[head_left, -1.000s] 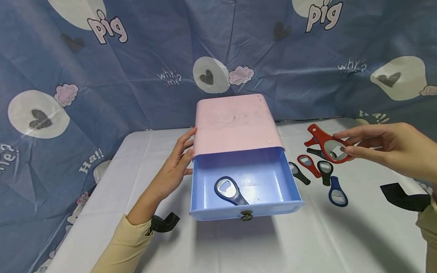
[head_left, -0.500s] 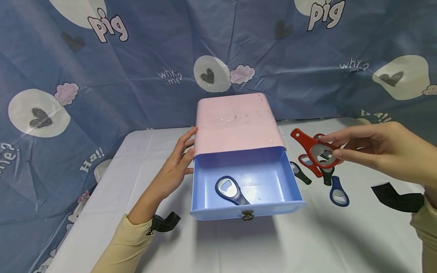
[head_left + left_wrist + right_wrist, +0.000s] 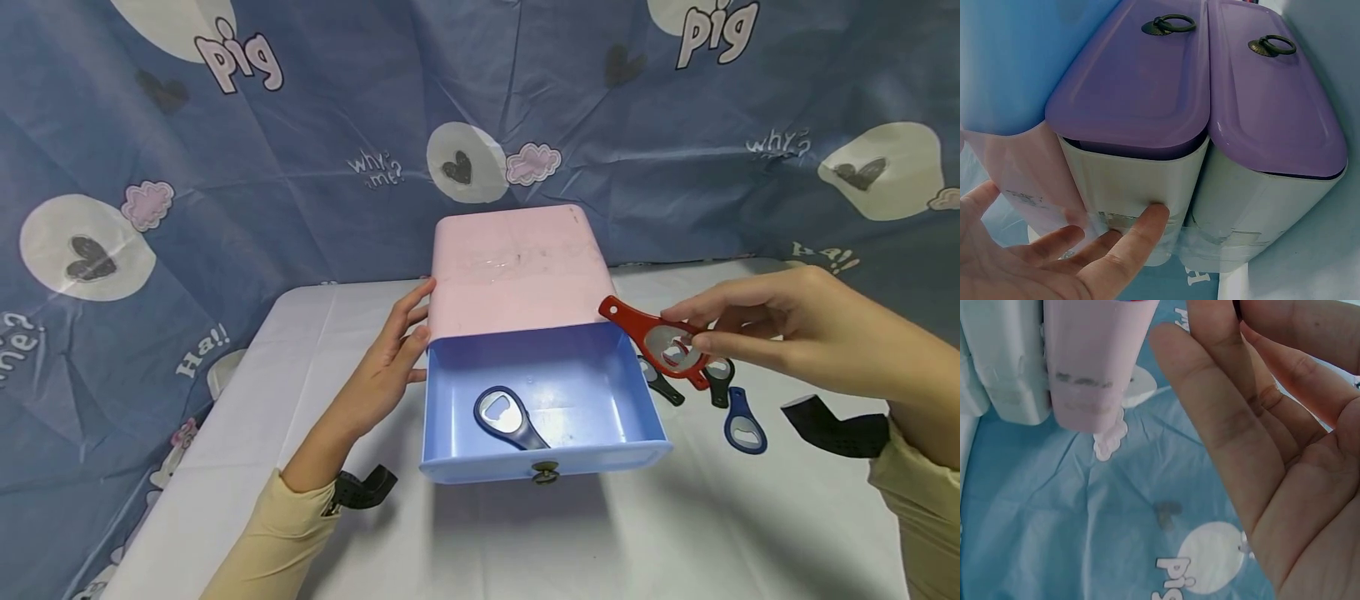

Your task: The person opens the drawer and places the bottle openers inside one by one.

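A pink box (image 3: 517, 267) stands on the white table with its blue drawer (image 3: 480, 471) pulled out. A blue bottle opener (image 3: 504, 417) lies in the drawer. My left hand (image 3: 390, 358) rests flat, fingers straight, against the box's left side; in the left wrist view its fingertips (image 3: 1154, 215) touch a white casing below purple drawers (image 3: 1141, 81). My right hand (image 3: 686, 329) pinches a red bottle opener (image 3: 648, 333) by its round head. The opener's handle points left over the drawer's right rim. In the right wrist view my right hand (image 3: 1272, 456) fills the picture and hides the opener.
Several bottle openers lie on the table right of the drawer, among them a blue one (image 3: 742, 423) and black ones (image 3: 660, 382). A brass ring handle (image 3: 545, 473) hangs on the drawer front. A blue printed cloth (image 3: 300, 125) hangs behind.
My right hand has carried the red opener leftwards from above the loose openers to the drawer's right rim. The left hand and the drawer have stayed put.
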Demonstrator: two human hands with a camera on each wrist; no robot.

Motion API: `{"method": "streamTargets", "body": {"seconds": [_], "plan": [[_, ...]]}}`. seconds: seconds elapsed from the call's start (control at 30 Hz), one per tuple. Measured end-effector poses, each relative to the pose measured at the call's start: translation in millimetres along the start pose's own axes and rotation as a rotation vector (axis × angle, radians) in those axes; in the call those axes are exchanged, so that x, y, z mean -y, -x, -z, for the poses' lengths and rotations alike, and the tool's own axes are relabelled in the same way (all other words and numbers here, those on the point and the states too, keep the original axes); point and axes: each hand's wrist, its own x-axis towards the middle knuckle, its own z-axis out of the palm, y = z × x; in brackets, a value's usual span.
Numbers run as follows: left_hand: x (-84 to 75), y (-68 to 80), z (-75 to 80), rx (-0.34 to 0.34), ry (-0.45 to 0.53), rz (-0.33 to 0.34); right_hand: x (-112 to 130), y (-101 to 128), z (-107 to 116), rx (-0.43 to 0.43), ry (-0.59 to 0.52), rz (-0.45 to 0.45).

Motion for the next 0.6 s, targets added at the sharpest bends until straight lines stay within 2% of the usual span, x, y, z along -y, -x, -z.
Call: {"method": "streamTargets", "body": {"seconds": [0.17, 0.3, 0.43, 0.6], "plan": [[0.4, -0.3, 0.7, -0.002, 0.0, -0.001, 10.2, -9.3, -1.6, 0.008, -0.016, 0.092], [0.5, -0.2, 0.9, -0.004, 0.0, -0.003, 15.2, -14.5, -3.5, 0.024, 0.01, 0.123], [-0.2, 0.0, 0.6, -0.006, -0.003, -0.004, 15.1, -18.6, -6.2, 0.046, 0.02, 0.115], [-1.0, 0.0, 0.0, -0.009, -0.003, 0.006, 16.3, -23.5, -9.6, 0.071, -0.022, 0.097]]}}
